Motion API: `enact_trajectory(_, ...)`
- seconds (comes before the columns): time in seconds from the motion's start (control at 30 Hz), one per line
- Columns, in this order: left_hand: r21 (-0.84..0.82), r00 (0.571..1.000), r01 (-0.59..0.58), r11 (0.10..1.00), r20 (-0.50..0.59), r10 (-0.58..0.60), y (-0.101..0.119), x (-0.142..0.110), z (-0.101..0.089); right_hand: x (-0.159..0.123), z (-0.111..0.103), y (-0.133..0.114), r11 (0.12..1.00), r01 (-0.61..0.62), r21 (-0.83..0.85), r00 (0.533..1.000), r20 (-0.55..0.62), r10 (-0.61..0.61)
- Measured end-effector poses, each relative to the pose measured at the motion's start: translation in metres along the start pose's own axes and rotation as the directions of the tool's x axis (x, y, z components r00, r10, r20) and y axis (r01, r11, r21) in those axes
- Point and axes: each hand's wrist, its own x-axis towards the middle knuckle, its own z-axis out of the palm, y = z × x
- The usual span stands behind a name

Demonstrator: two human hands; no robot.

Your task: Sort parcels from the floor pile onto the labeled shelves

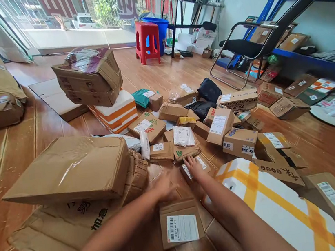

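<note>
My right hand [194, 168] reaches forward over a small cardboard box [204, 165] with white labels. Its fingers are spread and lie over the box's near side, close to a flat brown carton [186, 152] with a white plastic packet [183, 135] on top. To the left, my left hand [165, 185] hovers over the floor, smeared by motion, so its fingers cannot be made out. Between my forearms lies a flat cardboard parcel [179, 206] bearing a large white shipping label.
A big carton [68, 167] tops a stack on the left. A white foam box [277, 205] with yellow tape stands at right. Several parcels form a heap ahead. Farther back are a red stool [148, 41], a blue bin [163, 31] and a black chair [246, 47].
</note>
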Motion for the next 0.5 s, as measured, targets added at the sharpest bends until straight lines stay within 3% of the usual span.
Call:
enact_trajectory(0.1,0.150,0.978,0.053,0.987,-0.206,-0.021,-0.008,0.067,-0.032,-0.006,0.017,-0.009,1.000,0.011,-0.024,1.000,0.028,-0.010)
enact_trajectory(0.17,0.216,0.972,0.084,0.973,-0.233,-0.032,-0.016,0.106,-0.046,-0.026,0.014,-0.013,1.000,-0.015,-0.005,0.999,-0.032,0.015)
enact_trajectory(0.23,0.271,0.979,0.081,0.959,-0.203,-0.025,-0.025,0.133,-0.052,-0.055,0.007,-0.020,0.997,-0.055,0.058,0.978,-0.198,0.065)
enact_trajectory(0.3,0.326,0.982,0.069,0.943,-0.188,-0.007,-0.032,0.148,-0.052,-0.087,0.008,-0.032,0.992,-0.019,0.127,0.945,-0.322,0.059)
enact_trajectory(0.33,0.353,0.981,0.062,0.933,-0.192,0.008,-0.035,0.152,-0.051,-0.102,0.014,-0.041,0.988,0.035,0.150,0.949,-0.316,0.015)
enact_trajectory(0.43,0.419,0.973,0.037,0.907,-0.223,0.063,-0.031,0.153,-0.052,-0.135,0.052,-0.069,0.959,0.173,0.227,0.973,-0.190,-0.130)
enact_trajectory(0.5,0.442,0.967,0.000,0.897,-0.227,0.112,-0.015,0.143,-0.057,-0.143,0.080,-0.082,0.939,0.209,0.275,0.974,-0.144,-0.174)
